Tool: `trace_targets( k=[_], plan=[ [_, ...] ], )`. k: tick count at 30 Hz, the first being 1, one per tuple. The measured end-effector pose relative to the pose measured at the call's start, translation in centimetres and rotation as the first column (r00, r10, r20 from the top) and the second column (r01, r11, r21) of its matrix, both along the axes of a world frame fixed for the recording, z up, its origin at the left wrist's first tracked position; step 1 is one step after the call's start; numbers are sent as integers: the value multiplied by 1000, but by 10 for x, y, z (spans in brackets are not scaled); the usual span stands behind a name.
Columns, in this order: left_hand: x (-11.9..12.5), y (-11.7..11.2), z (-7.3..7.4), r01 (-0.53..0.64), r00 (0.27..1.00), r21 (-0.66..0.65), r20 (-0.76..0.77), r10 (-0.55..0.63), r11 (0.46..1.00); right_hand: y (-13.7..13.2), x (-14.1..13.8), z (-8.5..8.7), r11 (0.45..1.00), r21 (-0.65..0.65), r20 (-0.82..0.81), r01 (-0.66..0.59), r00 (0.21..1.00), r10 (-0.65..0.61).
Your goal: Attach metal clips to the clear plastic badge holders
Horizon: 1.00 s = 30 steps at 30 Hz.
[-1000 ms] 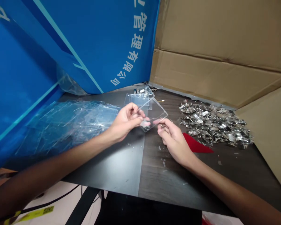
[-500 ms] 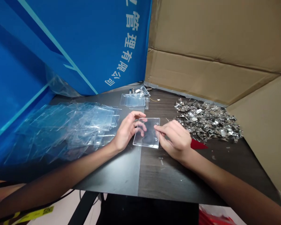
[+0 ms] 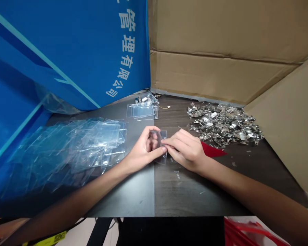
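Note:
A clear plastic badge sleeve (image 3: 162, 136) is held upright just above the dark table (image 3: 169, 194), between both hands. My left hand (image 3: 143, 150) grips its left side, thumb pressed on the front near the right edge. My right hand (image 3: 186, 148) pinches the sleeve's right edge with closed fingers; whether a small metal clip is in them I cannot make out. A pile of silver metal clips (image 3: 223, 124) lies to the right of my right hand. A spread heap of clear sleeves (image 3: 77, 147) lies to the left of my left hand.
A small stack of sleeves with clips (image 3: 142, 109) lies at the back by the blue board (image 3: 66, 51). Cardboard walls (image 3: 220, 51) close the back and right. A red scrap (image 3: 212, 151) lies under my right wrist. Tiny bits are scattered on the table.
The sleeve has turned from lying flat to standing on edge between my hands, and both hands have closed in on its right edge. The view has shifted to the right.

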<state>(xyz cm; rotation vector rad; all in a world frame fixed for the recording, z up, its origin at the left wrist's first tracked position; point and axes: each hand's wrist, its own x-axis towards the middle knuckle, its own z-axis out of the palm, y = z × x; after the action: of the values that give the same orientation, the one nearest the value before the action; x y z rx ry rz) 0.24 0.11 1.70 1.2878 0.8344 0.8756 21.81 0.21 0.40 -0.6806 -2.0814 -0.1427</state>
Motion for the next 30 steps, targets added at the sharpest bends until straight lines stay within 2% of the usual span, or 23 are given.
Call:
trace_targets(
  k=[4, 8, 12, 18, 24, 28, 30],
  plan=[
    [0, 0, 2, -30, 995, 21, 95, 28, 999, -3, -5, -2, 994, -98, -73, -49, 996, 42],
    [-5, 2, 0, -99, 987, 44, 127, 93, 994, -7, -10, 3, 964, -259, -205, -60, 979, 6],
    [-9, 5, -5, -127, 983, 51, 140, 119, 991, -9, -7, 4, 901, -416, -201, -121, 979, 39],
    [-10, 6, -8, -101, 988, 108, 132, 87, 989, -8, -5, -2, 821, -539, -230, -188, 971, 71],
    [-10, 4, -9, -104, 987, 129, 134, 87, 986, -10, -7, -1, 675, -687, -359, -269, 933, 7],
    [-11, 5, -11, -136, 983, 156, 148, 113, 978, -14, -7, 3, 629, -743, -356, -228, 931, -82],
    [-11, 5, -13, -148, 980, 171, 158, 121, 974, -15, -7, 5, 626, -751, -341, -209, 935, -97]
  ],
)
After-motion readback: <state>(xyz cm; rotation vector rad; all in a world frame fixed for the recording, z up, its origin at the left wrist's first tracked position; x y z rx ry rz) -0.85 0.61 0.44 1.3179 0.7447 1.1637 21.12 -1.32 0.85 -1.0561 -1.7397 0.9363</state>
